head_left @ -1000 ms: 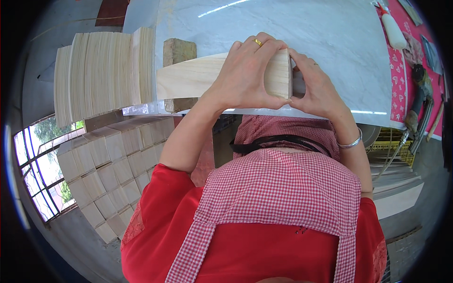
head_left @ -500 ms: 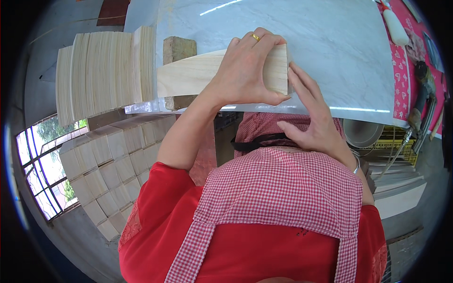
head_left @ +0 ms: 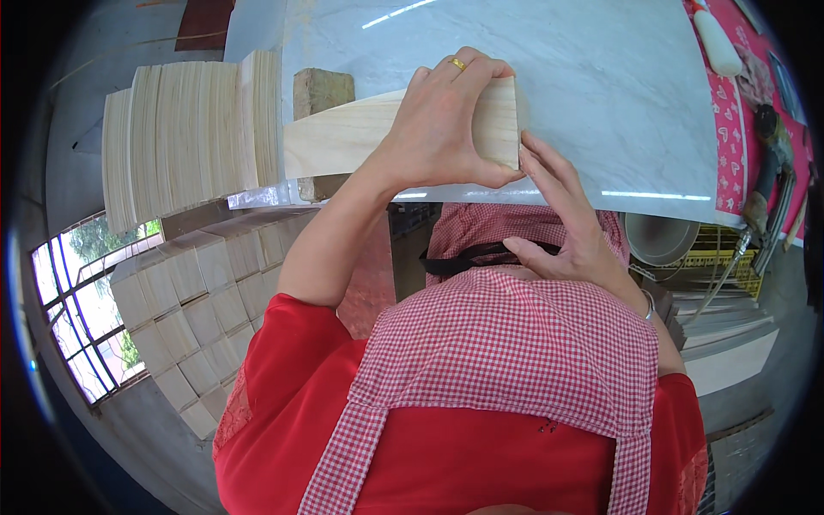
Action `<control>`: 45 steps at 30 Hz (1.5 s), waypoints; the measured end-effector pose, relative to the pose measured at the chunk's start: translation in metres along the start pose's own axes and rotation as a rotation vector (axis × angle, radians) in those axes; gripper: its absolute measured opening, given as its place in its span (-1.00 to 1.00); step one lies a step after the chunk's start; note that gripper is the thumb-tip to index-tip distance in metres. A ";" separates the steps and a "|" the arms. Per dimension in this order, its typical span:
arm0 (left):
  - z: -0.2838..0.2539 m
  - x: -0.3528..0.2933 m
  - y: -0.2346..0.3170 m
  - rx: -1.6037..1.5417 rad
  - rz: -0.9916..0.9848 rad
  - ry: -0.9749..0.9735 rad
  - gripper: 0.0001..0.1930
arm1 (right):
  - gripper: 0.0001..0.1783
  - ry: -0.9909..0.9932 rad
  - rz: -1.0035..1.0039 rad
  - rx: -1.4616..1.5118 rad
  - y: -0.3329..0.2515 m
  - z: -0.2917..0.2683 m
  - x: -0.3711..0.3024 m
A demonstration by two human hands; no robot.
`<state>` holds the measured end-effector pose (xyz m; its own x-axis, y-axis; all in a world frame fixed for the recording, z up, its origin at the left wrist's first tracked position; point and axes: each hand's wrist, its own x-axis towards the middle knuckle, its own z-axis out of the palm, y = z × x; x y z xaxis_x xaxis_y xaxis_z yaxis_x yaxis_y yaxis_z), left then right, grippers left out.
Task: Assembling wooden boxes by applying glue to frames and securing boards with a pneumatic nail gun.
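A pale wooden board [head_left: 339, 140], tapering toward its left end, lies across the near side of the table. My left hand [head_left: 436, 129], with a gold ring on one finger, spans its width near the broad right end. Thumb and fingers grip the two long edges. My right hand [head_left: 571, 210] is beside that end, fingers stretched and thumb spread apart. Its fingertips are at the board's right edge by the near corner; whether they touch cannot be made out. Beneath the board's left part sits a rough brown block [head_left: 324, 90], partly hidden.
A row of thin boards standing on edge [head_left: 189, 129] is left of the block. Stacked wooden pieces [head_left: 202, 292] are below it. At right are a white bottle [head_left: 719, 43], a tool with a hose [head_left: 760, 189], a round metal pan [head_left: 659, 239] and a yellow basket [head_left: 730, 257].
My right hand's fingertips have slid a little toward me along the board's right end. My left hand keeps its grip, and the board lies almost unchanged.
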<state>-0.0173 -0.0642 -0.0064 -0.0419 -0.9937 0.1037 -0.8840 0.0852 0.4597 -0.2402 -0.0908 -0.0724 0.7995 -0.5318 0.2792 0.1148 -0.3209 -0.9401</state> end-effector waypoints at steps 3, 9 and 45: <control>0.000 -0.001 0.000 -0.004 -0.001 -0.001 -0.14 | -0.05 0.009 -0.031 -0.016 -0.001 -0.006 0.007; -0.001 0.000 0.000 0.001 -0.002 -0.015 -0.13 | -0.04 0.113 -0.006 0.047 -0.003 -0.010 0.031; 0.006 -0.011 -0.009 -0.060 0.052 0.117 -0.18 | -0.34 0.454 0.786 -1.343 0.070 -0.317 -0.049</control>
<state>-0.0123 -0.0549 -0.0172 -0.0295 -0.9729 0.2292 -0.8523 0.1442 0.5027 -0.4587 -0.3354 -0.0896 0.1503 -0.9837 0.0987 -0.9821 -0.1601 -0.0997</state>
